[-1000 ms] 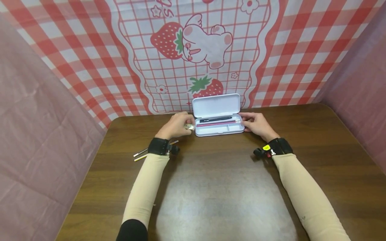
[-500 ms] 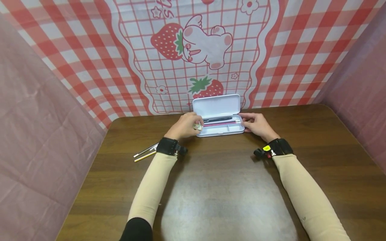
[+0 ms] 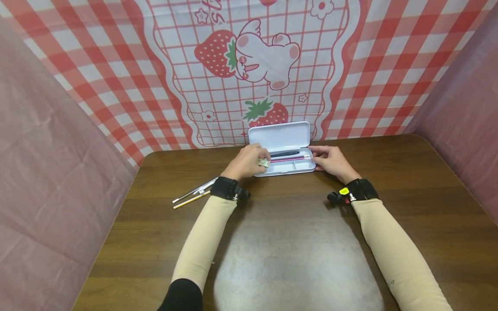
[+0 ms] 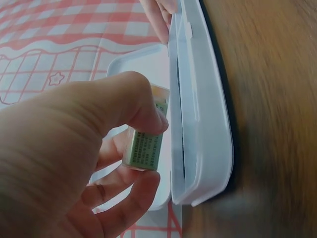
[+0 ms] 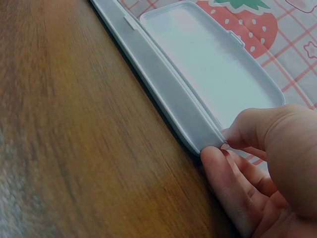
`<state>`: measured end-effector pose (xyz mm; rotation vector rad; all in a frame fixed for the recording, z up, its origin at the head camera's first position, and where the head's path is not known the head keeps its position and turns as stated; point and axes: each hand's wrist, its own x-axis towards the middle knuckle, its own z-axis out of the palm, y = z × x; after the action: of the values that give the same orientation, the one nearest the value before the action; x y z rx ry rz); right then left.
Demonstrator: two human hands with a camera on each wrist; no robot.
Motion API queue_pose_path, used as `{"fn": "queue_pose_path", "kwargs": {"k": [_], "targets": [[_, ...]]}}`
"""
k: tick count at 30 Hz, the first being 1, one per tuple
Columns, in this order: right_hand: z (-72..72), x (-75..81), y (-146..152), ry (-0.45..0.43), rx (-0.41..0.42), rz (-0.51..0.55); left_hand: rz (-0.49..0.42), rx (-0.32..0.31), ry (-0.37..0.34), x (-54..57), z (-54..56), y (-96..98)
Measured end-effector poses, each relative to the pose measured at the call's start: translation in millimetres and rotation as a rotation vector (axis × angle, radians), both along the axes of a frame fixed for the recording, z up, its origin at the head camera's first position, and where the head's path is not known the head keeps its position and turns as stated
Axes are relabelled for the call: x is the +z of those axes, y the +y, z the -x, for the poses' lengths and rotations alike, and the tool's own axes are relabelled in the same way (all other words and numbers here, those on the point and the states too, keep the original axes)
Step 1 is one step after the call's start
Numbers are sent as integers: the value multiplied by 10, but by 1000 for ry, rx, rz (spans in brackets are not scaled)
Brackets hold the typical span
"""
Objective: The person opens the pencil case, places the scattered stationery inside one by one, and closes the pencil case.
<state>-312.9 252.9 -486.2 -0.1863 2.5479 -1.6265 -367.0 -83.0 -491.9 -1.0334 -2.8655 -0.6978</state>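
An eraser (image 4: 145, 148) in a green printed sleeve is pinched between thumb and fingers of my left hand (image 3: 248, 162). It hovers over the left part of an open white pencil case (image 3: 283, 172), whose lid leans back against the cloth. My right hand (image 3: 330, 160) holds the case's right end, with the thumb (image 5: 242, 130) at the rim and the fingers at the outer corner. Inside the case lie a black pen (image 3: 288, 153) and a pink-red pencil (image 3: 288, 159); their left ends are hidden behind my left hand. A small divider splits the front compartment.
Left of the case, a yellow pencil (image 3: 190, 201), a dark pencil (image 3: 190, 194) and a silvery pointed item (image 3: 201, 190) lie on the wooden table (image 3: 295, 242), partly under my left wrist. A red-checked strawberry cloth (image 3: 218, 99) hangs directly behind the case.
My left hand has moved right with the eraser, from beside the case's left end to over its interior. More of the pencils on the table shows. The right hand stays put.
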Motion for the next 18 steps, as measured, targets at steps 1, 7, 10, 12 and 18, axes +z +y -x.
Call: {"fn": "queue_pose_path", "kwargs": {"k": [1, 7, 10, 12, 18], "targets": [[-1, 0, -1, -1, -1, 0, 13, 16, 9, -30, 23, 33], [-15, 13, -9, -6, 0, 10, 10, 57, -22, 155, -153, 164], [-17, 12, -10, -5, 3, 12, -1, 52, -33, 374, -345, 211], [-18, 12, -11, -3, 5, 9, -10, 53, -28, 382, -369, 244], [-18, 17, -10, -3, 13, -1, -4, 65, -1, 262, -313, 348]]}}
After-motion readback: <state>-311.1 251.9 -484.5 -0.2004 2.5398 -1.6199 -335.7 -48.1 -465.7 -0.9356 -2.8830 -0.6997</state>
